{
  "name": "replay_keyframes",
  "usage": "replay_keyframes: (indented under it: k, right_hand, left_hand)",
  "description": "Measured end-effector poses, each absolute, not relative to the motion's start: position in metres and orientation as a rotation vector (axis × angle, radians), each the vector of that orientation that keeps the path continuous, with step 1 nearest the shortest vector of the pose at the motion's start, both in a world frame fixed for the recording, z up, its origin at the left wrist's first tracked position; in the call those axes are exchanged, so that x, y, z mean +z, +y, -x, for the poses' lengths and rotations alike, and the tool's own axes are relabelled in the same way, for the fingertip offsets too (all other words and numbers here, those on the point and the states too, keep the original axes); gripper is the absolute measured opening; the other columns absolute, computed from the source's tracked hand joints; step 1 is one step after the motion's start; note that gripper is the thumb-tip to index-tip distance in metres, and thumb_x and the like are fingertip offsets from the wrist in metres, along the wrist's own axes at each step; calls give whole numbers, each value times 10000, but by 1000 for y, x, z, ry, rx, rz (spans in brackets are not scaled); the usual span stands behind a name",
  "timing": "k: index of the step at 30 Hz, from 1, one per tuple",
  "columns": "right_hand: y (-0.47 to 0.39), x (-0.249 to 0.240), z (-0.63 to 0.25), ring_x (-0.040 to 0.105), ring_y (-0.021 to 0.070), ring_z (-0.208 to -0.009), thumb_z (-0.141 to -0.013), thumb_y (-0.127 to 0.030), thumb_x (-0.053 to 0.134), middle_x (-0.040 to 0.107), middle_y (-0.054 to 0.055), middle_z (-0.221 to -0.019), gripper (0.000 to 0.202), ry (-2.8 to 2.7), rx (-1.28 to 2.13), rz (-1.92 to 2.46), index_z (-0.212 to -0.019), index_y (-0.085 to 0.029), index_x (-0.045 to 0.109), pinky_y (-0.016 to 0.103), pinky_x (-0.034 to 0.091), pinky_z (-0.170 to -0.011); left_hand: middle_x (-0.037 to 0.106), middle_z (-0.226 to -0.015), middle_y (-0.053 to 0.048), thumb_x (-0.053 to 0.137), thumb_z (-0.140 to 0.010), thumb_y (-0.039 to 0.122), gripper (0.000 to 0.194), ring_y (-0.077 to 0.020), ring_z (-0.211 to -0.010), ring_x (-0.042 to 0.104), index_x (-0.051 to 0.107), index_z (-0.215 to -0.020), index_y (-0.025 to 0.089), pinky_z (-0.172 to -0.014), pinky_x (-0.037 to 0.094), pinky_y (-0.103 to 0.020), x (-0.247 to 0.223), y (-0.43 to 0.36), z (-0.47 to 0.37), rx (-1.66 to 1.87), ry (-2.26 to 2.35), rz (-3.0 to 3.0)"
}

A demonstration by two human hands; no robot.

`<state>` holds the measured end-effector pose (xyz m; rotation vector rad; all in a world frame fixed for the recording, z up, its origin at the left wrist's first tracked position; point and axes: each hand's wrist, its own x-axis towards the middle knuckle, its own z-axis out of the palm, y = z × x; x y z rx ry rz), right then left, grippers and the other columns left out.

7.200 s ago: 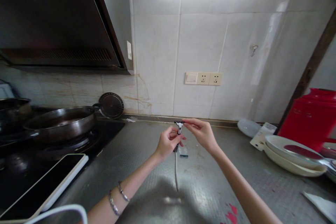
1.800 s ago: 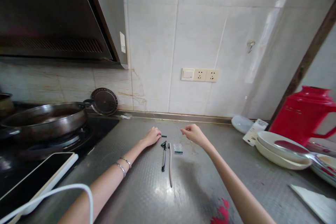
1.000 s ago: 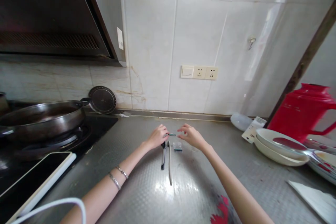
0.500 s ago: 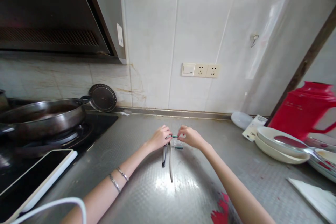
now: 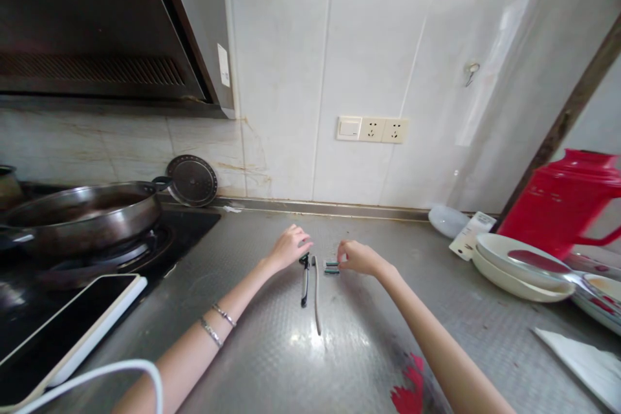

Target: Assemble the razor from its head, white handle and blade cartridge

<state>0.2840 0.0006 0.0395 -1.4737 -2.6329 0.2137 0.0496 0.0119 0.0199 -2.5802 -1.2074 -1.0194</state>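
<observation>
On the metal counter [image 5: 272, 336], my left hand [image 5: 290, 249] hovers with loosely bent fingers apart, holding nothing. Just below its fingertips lies a slim black-and-silver stick [image 5: 305, 281] with a wider dark head, razor-like in shape. Beside it, to the right, a thin grey rod [image 5: 317, 297] points toward me. My right hand [image 5: 359, 257] is closed, its fingertips at the right end of a small clear flat case [image 5: 328, 268] with dark teal strips. The exact grip is hidden behind the fingers.
Left are a hob with a wide steel pan [image 5: 87, 217], a phone [image 5: 72, 330] and a white cable [image 5: 121, 369]. Right stand stacked bowls [image 5: 514, 272], a red thermos jug [image 5: 557, 207] and a white folded sheet [image 5: 582, 362]. Wall sockets [image 5: 383, 130] are ahead.
The teal strip held between both hands is now down with the other at the clear case. My left hand has let go and moved slightly left; my right hand has lowered a little.
</observation>
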Motion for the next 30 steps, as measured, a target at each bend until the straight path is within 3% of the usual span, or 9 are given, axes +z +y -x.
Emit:
replay_keyframes:
  k: [30]
  right_hand:
    - [0, 38, -280, 580, 147, -748, -692, -270, 583, 641, 46, -883, 151, -2655, 257, 1420, -755, -212, 707, 207, 361, -587]
  left_hand:
    - [625, -806, -57, 512, -823, 314, 217, -169, -813, 503, 665, -847, 162, -758, 410, -297, 19, 10, -49, -953, -1224, 2601]
